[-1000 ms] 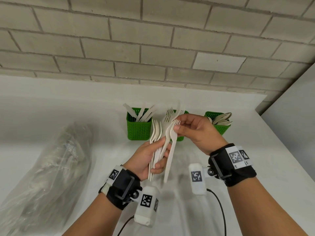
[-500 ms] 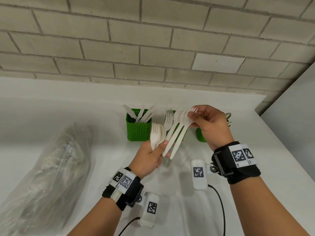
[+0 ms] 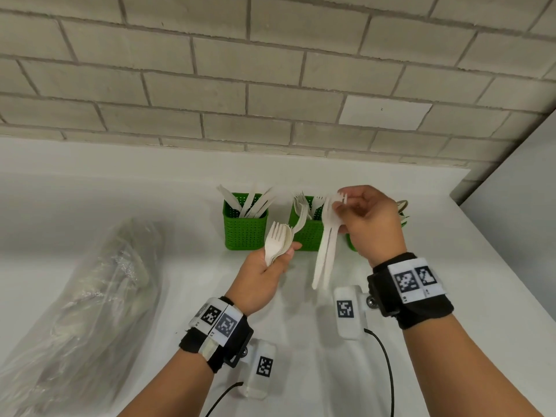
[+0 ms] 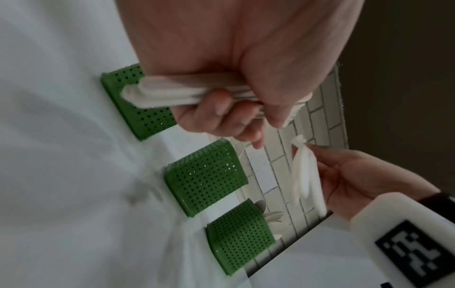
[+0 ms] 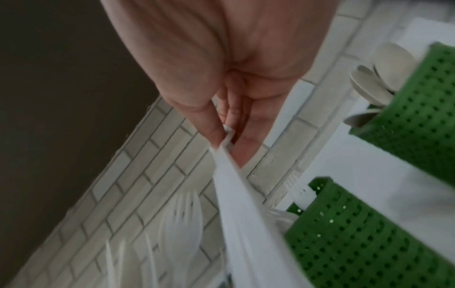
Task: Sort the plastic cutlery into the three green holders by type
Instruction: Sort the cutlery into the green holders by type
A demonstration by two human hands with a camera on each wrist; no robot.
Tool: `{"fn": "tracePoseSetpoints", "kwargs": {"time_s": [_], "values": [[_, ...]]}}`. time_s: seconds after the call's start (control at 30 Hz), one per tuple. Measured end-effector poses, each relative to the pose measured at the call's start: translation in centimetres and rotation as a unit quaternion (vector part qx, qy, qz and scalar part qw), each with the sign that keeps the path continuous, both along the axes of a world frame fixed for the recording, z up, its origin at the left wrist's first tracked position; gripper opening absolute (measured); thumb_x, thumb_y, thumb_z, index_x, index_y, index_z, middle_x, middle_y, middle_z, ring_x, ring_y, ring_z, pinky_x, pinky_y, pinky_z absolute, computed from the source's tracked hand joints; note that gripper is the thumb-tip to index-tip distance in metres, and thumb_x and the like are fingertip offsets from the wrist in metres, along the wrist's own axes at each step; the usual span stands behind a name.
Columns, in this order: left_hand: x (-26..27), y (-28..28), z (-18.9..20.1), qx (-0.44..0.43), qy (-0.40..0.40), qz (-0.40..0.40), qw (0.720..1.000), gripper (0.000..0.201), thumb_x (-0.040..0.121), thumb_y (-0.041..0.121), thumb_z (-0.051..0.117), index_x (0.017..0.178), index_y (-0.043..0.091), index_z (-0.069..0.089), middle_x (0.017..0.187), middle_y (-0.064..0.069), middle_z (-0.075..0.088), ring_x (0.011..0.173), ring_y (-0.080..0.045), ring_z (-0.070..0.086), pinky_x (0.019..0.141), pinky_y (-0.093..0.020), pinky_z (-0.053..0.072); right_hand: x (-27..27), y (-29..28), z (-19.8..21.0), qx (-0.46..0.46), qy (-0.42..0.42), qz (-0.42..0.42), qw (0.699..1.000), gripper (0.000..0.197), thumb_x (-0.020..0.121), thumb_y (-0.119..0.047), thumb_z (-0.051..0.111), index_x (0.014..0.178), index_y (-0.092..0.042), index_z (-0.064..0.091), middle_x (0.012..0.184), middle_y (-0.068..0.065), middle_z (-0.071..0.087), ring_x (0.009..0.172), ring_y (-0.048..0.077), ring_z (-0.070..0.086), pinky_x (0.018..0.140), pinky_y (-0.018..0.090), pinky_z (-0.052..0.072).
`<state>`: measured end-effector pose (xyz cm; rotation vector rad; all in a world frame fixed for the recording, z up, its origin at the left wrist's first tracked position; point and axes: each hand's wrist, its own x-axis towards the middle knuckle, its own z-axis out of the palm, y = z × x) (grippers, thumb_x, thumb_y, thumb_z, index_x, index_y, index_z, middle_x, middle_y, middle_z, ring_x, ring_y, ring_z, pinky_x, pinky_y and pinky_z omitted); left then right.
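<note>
Two white plastic forks (image 3: pixel 326 236) hung tines-up from your right hand (image 3: pixel 368 219), pinched above the middle green perforated holder (image 3: pixel 305 233); your left hand (image 3: pixel 260 276) gripped a bundle of forks (image 3: pixel 278 240). Light, stiff and likely slippery, they suit a neck grip. White table (image 3: pixel 120 191), grey brick wall (image 3: pixel 270 85).

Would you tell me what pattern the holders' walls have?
The holders are green with a grid of small square holes, clearest in the left wrist view.
</note>
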<state>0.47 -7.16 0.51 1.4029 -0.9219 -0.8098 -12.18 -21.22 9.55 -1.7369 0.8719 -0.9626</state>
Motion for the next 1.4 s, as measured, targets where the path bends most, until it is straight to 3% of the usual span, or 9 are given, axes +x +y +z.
{"fn": "tracePoseSetpoints", "kwargs": {"time_s": [0.1, 0.2, 0.37, 0.67, 0.8, 0.93, 1.03, 1.23, 1.4], "values": [[0.1, -0.3, -0.6, 0.019, -0.085, 0.013, 0.996, 0.046, 0.09, 0.055, 0.049, 0.115, 0.02, 0.064, 0.105, -0.006, 0.069, 0.089, -0.009, 0.06, 0.082, -0.025, 0.05, 0.6, 1.0, -0.9, -0.084, 0.089, 0.002, 0.993, 0.014, 0.085, -0.007, 0.068, 0.096, -0.016, 0.067, 0.07, -0.004, 0.062, 0.063, 0.025, 0.067, 0.061, 0.041, 0.059], [-0.1, -0.4, -0.6, 0.043, -0.166, 0.04, 0.984, 0.058, 0.086, 0.06, 0.043, 0.114, 0.012, 0.06, 0.1, -0.006, 0.065, 0.092, -0.02, 0.062, 0.082, -0.045, 0.052, 1.3, 1.9, -1.5, -0.012, 0.048, 0.016, 0.999, 0.019, 0.086, -0.001, 0.066, 0.103, -0.008, 0.069, 0.069, -0.002, 0.06, 0.065, 0.021, 0.068, 0.059, 0.036, 0.06], [0.2, -0.3, -0.2, 0.052, -0.271, 0.074, 0.958, 0.023, 0.098, 0.025, 0.051, 0.112, 0.01, 0.063, 0.09, -0.003, 0.054, 0.081, -0.021, 0.056, 0.074, -0.043, 0.05, 1.2, 2.3, -1.6, 0.162, -0.066, 0.077, 0.982, 0.028, 0.085, 0.002, 0.068, 0.112, 0.002, 0.065, 0.088, 0.019, 0.066, 0.077, 0.016, 0.071, 0.065, 0.028, 0.06], [-0.4, 0.2, 1.3, 0.132, -0.413, 0.038, 0.9, 0.047, 0.1, 0.028, 0.044, 0.146, 0.029, 0.037, 0.113, -0.002, 0.051, 0.089, -0.024, 0.057, 0.072, -0.039, 0.05, 0.9, 2.0, -2.5, 0.198, -0.088, 0.086, 0.973, 0.014, 0.083, -0.001, 0.069, 0.096, 0.001, 0.07, 0.078, 0.011, 0.073, 0.071, 0.019, 0.071, 0.061, 0.025, 0.057], [-0.4, 0.3, 1.0, 0.146, -0.43, 0.029, 0.891, 0.053, 0.099, 0.026, 0.045, 0.15, 0.03, 0.029, 0.118, 0.0, 0.049, 0.089, -0.023, 0.058, 0.069, -0.038, 0.05, 0.8, 1.2, -2.8, 0.178, -0.033, 0.078, 0.98, 0.016, 0.085, -0.001, 0.067, 0.101, 0.001, 0.07, 0.09, 0.018, 0.074, 0.083, 0.028, 0.072, 0.072, 0.036, 0.059], [-0.1, 0.2, 0.4, 0.098, -0.368, -0.048, 0.923, 0.056, 0.098, 0.024, 0.048, 0.151, 0.026, 0.028, 0.121, 0.001, 0.047, 0.097, -0.023, 0.057, 0.08, -0.042, 0.05, 0.4, 0.6, -2.9, 0.101, 0.028, 0.064, 0.992, 0.016, 0.085, -0.001, 0.066, 0.087, -0.015, 0.074, 0.089, 0.015, 0.074, 0.086, 0.032, 0.071, 0.076, 0.044, 0.059], [0.0, 0.3, -0.1, 0.06, -0.289, -0.105, 0.95, 0.048, 0.1, 0.022, 0.048, 0.146, 0.023, 0.036, 0.116, 0.003, 0.049, 0.101, -0.014, 0.055, 0.087, -0.031, 0.047, -0.1, 0.4, -2.9, 0.084, 0.062, 0.076, 0.992, 0.024, 0.087, -0.001, 0.065, 0.081, -0.024, 0.072, 0.086, 0.008, 0.075, 0.082, 0.027, 0.073, 0.074, 0.047, 0.06], [0.0, 0.8, -0.5, 0.049, -0.045, -0.029, 0.997, 0.026, 0.102, 0.022, 0.044, 0.124, 0.015, 0.056, 0.085, 0.004, 0.056, 0.057, -0.006, 0.045, 0.055, -0.02, 0.041, -1.4, -1.2, -0.2, 0.025, 0.06, 0.019, 0.998, 0.013, 0.089, -0.01, 0.066, 0.09, -0.022, 0.071, 0.092, 0.008, 0.074, 0.08, 0.02, 0.073, 0.074, 0.035, 0.06], [0.5, 0.7, 0.8, 0.028, 0.204, 0.008, 0.979, 0.02, 0.1, 0.03, 0.047, 0.116, 0.021, 0.056, 0.071, 0.003, 0.047, 0.045, -0.007, 0.024, 0.041, -0.019, 0.017, -1.5, -4.2, 2.7, -0.085, -0.035, -0.098, 0.991, 0.016, 0.09, -0.015, 0.065, 0.105, -0.01, 0.071, 0.097, 0.013, 0.07, 0.083, 0.024, 0.07, 0.067, 0.031, 0.059]]}}
